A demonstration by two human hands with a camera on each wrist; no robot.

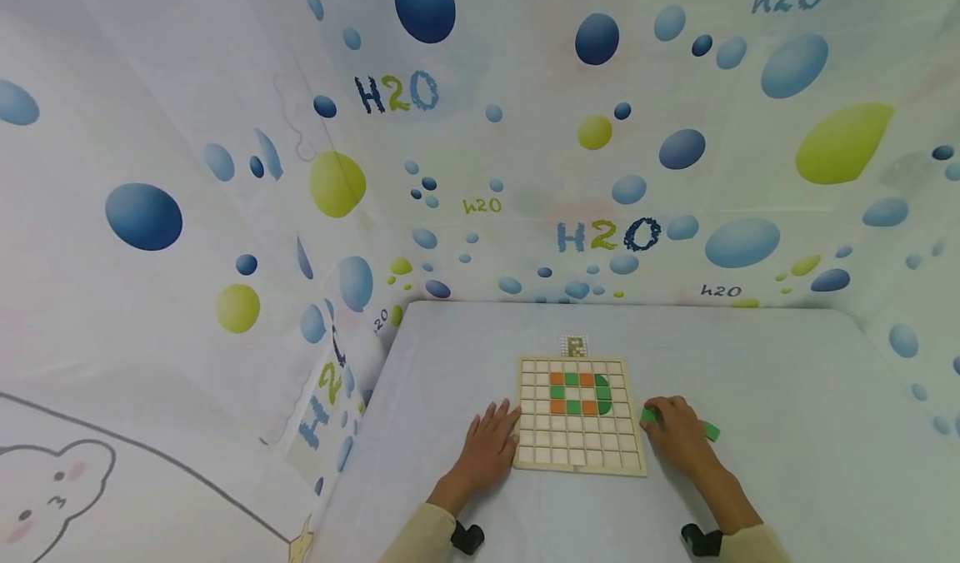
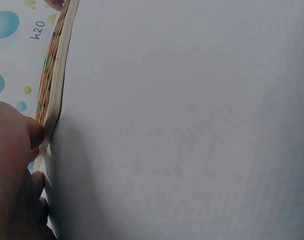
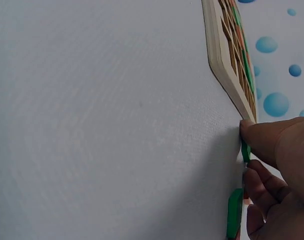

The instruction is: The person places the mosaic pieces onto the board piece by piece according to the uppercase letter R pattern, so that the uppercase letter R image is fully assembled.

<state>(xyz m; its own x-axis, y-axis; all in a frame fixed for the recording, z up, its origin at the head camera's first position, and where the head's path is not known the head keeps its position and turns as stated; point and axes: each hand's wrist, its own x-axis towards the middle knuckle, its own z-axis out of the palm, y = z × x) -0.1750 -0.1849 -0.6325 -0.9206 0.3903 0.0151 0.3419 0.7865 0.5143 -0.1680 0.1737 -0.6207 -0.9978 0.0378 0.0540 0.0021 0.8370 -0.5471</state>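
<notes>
backdrop: "H2O" large, dark blue and green | "h2o" small | card: unreadable

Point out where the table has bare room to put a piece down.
Bare table lies right of the board, and more lies behind the small card. It is crowded at the board's sides: the left hand touches its left edge, and the right hand pinches a green piece beside another.
</notes>
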